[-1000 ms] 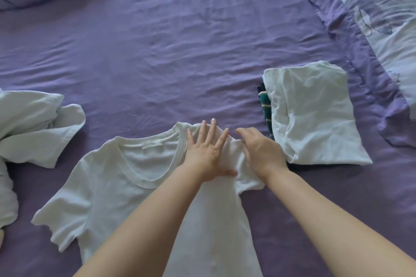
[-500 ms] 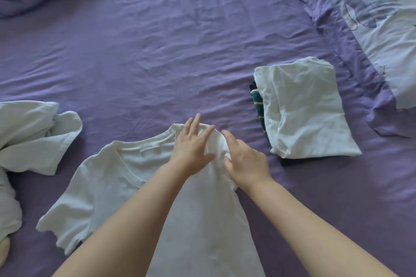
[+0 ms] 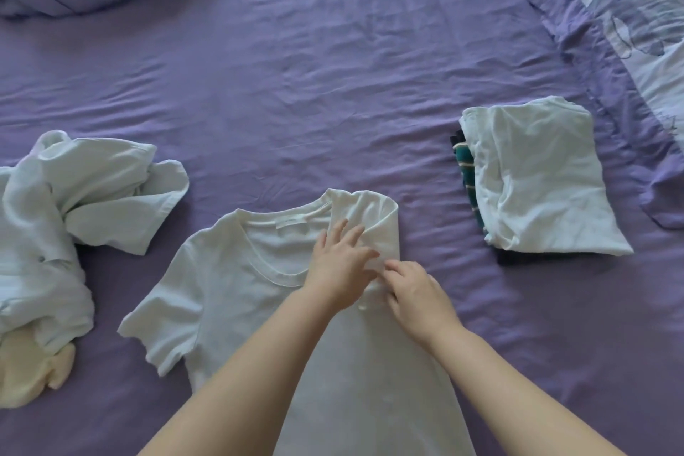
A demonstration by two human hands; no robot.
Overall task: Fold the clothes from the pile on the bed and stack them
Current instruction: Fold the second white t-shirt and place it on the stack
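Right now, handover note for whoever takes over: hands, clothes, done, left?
Left hand: open, fingers flat on the folded-in right sleeve of the white T-shirt.
Right hand: fingers curled at the fold's edge; whether it has a grip on the cloth is unclear.
T-shirt lies front up on the purple sheet; its other sleeve is still spread.
Done: folded stack to the right, white shirt on top, a striped garment under it.
Left: finish this shirt, stack it, then the unfolded pile at left.

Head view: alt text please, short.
Two bare hands fold a white T-shirt on a purple bedsheet: left hand flat on the folded-in sleeve, right hand pinching its edge. Unfolded pile at left, folded stack at right.
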